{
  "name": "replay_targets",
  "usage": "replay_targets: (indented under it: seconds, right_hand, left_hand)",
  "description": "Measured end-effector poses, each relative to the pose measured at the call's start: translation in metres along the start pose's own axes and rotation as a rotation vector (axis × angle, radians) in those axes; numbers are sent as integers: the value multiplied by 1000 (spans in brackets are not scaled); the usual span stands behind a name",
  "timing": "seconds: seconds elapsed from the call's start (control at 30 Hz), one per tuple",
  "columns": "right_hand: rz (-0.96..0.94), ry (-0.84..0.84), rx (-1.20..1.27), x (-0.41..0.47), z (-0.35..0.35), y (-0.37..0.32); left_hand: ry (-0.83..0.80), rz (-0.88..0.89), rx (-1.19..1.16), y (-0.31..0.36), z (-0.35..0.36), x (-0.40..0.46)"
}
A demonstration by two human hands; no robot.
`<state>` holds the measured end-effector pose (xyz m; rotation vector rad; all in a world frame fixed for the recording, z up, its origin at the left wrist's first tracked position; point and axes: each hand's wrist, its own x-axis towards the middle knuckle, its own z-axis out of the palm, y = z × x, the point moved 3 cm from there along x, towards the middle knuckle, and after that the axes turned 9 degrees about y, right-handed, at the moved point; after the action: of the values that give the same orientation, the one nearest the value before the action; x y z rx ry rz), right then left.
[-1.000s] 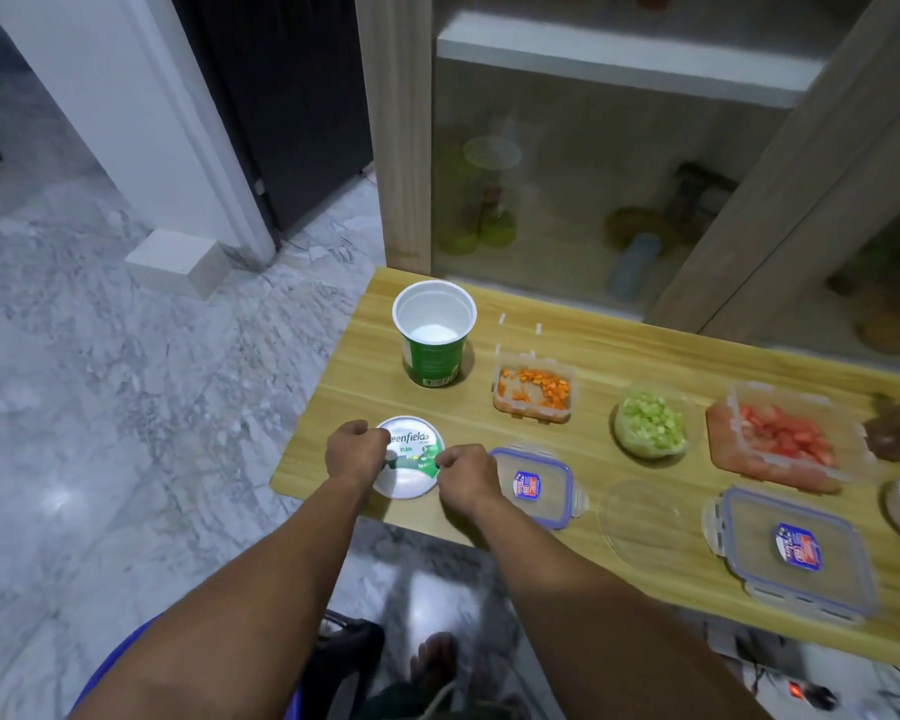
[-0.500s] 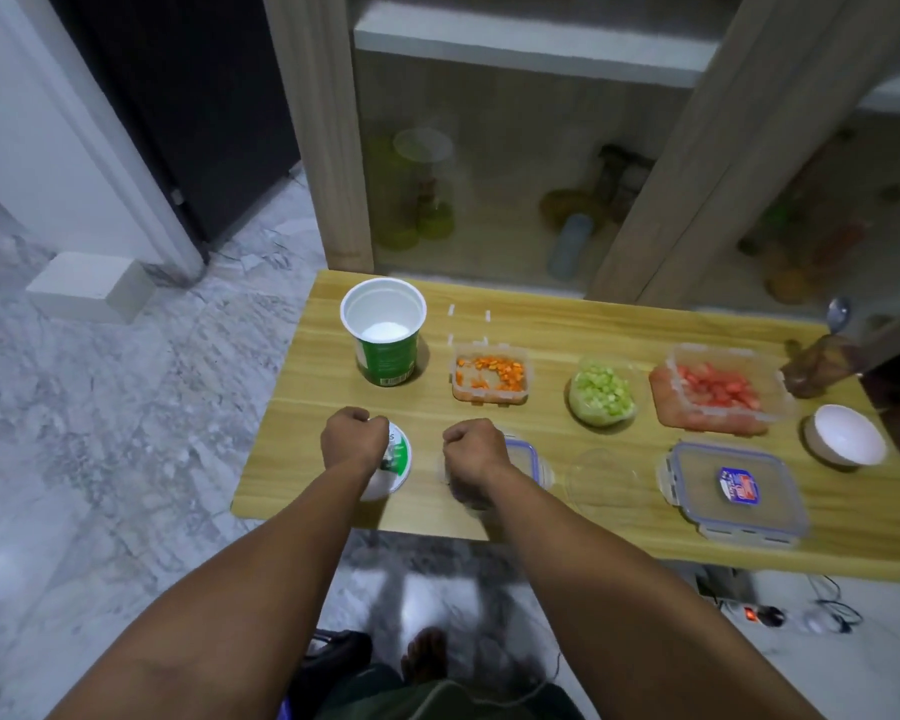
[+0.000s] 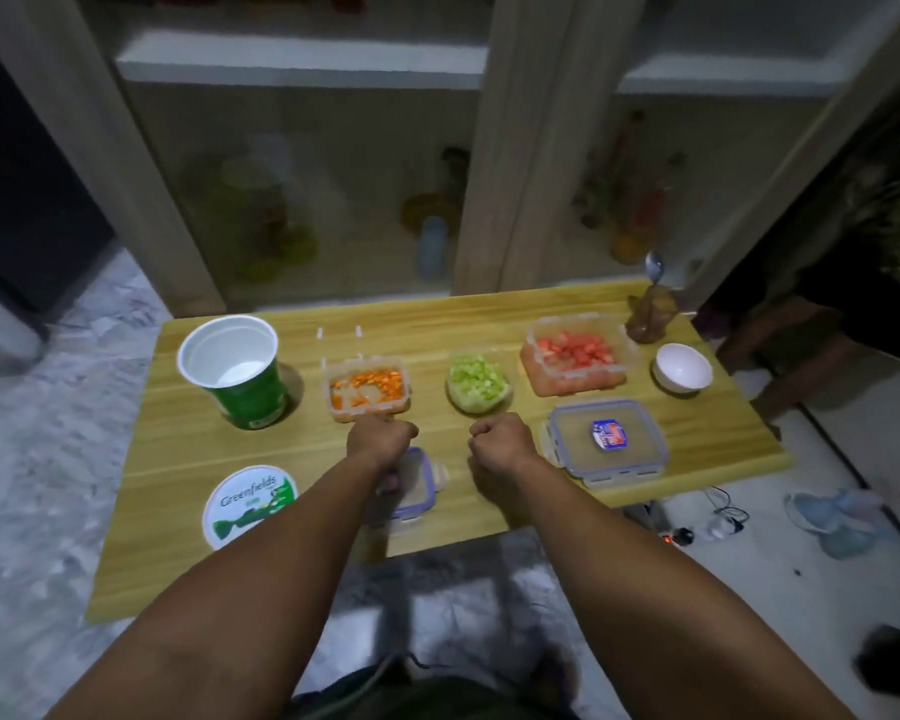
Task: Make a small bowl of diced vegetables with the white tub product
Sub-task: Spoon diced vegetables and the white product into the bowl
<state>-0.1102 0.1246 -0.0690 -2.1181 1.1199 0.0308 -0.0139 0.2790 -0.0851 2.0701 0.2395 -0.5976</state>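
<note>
lid [image 3: 250, 504] now released, flat on surface [image 3: 489, 314] front-left | left hand [image 3: 380, 439], right hand [image 3: 502, 440] fists curled, empty | tub [image 3: 232, 368] open, back-left | scooping can start

The head view was dim and underexposed, with dull, greyish colours. The brightest areas were the wooden table [image 3: 489, 324] and the inside of the white tub [image 3: 228, 356], lit softly from above. The tub cast a soft shadow onto the table to its right. The cabinet [image 3: 307, 200] behind was murky, its contents smeared and out of focus behind hazy panels. The upper left and right edges fell into near black. Wide-angle distortion bent the cabinet posts and splayed the forearms at the bottom. Fine detail was soft throughout.
</note>
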Motion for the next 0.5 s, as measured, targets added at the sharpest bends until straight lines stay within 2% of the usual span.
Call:
replay_targets:
  seconds: [0.17, 0.5]
  right_hand:
    - [45, 49, 39, 20, -45, 44]
    - [95, 33, 19, 70, -144, 139]
  left_hand:
    - [-105, 34, 59, 28, 58, -17]
    - [-154, 92, 91, 83, 184, -60]
